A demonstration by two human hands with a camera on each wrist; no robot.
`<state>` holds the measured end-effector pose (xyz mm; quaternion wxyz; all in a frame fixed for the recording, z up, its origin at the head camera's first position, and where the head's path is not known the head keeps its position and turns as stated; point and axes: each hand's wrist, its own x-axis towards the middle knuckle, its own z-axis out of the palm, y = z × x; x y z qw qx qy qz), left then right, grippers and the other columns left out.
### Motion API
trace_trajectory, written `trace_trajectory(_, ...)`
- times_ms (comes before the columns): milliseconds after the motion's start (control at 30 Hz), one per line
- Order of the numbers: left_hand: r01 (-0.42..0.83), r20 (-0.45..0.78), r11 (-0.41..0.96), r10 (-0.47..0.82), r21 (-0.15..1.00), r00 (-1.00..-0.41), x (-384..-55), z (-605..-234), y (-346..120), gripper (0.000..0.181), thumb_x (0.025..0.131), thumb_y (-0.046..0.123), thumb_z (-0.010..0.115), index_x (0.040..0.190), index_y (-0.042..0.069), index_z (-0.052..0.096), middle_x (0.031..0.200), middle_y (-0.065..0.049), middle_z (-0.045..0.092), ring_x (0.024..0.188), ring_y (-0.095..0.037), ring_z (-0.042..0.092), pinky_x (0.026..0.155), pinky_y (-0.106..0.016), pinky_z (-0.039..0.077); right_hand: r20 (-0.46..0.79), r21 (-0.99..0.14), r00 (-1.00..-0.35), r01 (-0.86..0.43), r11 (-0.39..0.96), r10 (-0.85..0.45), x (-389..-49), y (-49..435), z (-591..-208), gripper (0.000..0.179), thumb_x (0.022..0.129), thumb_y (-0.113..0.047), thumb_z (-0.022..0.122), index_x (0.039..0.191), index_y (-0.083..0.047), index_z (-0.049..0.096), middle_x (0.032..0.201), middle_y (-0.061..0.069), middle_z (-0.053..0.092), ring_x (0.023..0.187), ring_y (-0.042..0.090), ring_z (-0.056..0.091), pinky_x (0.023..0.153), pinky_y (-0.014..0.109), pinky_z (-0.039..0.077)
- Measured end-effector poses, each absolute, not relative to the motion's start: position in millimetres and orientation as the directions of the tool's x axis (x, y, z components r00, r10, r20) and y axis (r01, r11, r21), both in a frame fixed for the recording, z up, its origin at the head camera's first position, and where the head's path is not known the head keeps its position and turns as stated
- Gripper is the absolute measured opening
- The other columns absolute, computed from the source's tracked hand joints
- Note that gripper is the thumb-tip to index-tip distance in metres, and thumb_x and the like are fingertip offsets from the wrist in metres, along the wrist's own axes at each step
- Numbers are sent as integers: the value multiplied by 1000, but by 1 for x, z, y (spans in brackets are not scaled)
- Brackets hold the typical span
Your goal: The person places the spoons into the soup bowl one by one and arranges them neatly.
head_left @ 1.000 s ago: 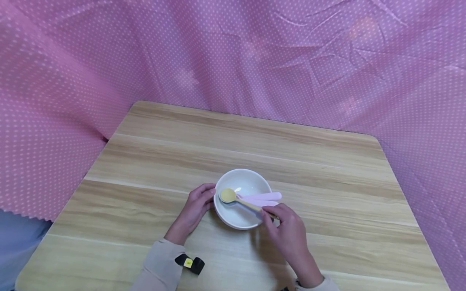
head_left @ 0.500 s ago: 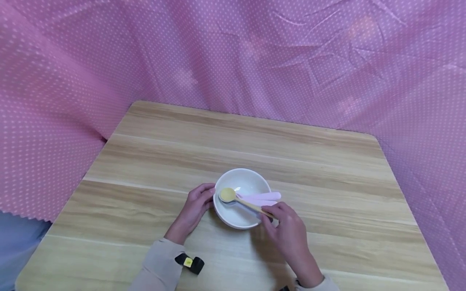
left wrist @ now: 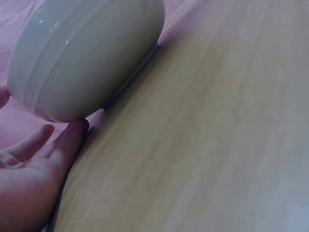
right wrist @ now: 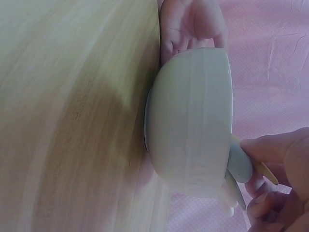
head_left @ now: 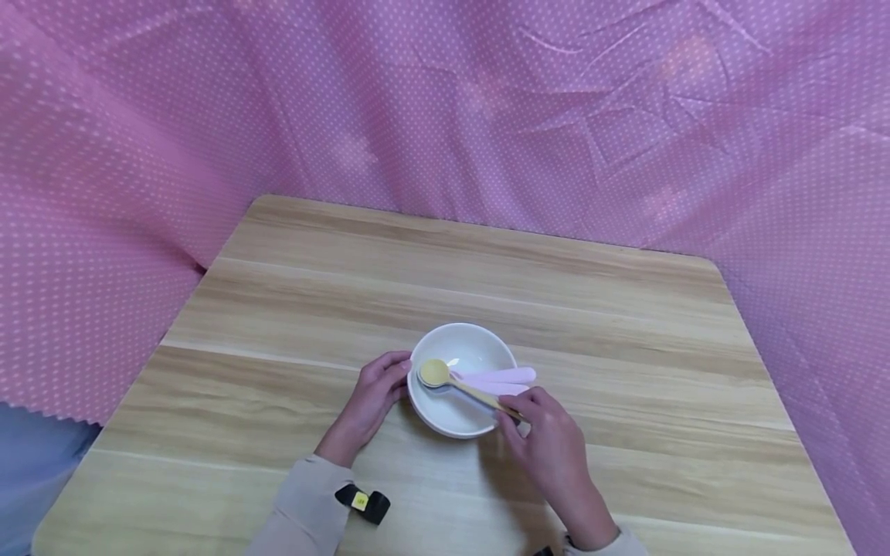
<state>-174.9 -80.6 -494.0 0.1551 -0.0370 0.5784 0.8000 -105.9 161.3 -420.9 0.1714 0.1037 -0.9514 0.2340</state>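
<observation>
A white bowl (head_left: 462,423) stands upright on the table. My left hand (head_left: 371,400) holds its left side, thumb at the rim and fingers against the lower outer wall in the left wrist view. My right hand (head_left: 552,440) pinches the handle end of a yellow spoon (head_left: 434,373) between thumb and fingers; the spoon's head lies over the inside of the bowl. Two pink handles (head_left: 511,375) stick out over the right rim, their far ends partly hidden by the yellow spoon. A pale grey handle (right wrist: 240,163) shows beside the yellow one in the right wrist view.
The wooden table (head_left: 278,301) has rounded back corners. Pink dotted cloth (head_left: 431,116) hangs behind it and along both sides. A black strap with a yellow tag (head_left: 361,502) is on the left sleeve.
</observation>
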Motion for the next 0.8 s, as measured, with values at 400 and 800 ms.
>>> trace_trajectory(400, -287, -240, -271, 195, 919, -951, -179, -494, -84, 45, 94, 25, 54, 129, -3, 48, 128, -20, 50, 104, -21, 58, 88, -27, 51, 368, -400, -923, -266, 877, -112, -107, 158, -420, 21, 72, -15, 80, 93, -13, 75, 82, 0, 63, 61, 6, 48, 50, 20, 39)
trace_trajectory(800, -279, -245, -202, 178, 939, -953, -181, -491, -86, 50, 95, 26, 52, 137, 2, 40, 133, -23, 48, 110, -26, 57, 90, -33, 50, 318, -463, -942, -256, 849, -111, -121, 175, -411, 26, 82, -21, 71, 103, -6, 71, 93, 6, 66, 73, 16, 59, 61, 29, 50)
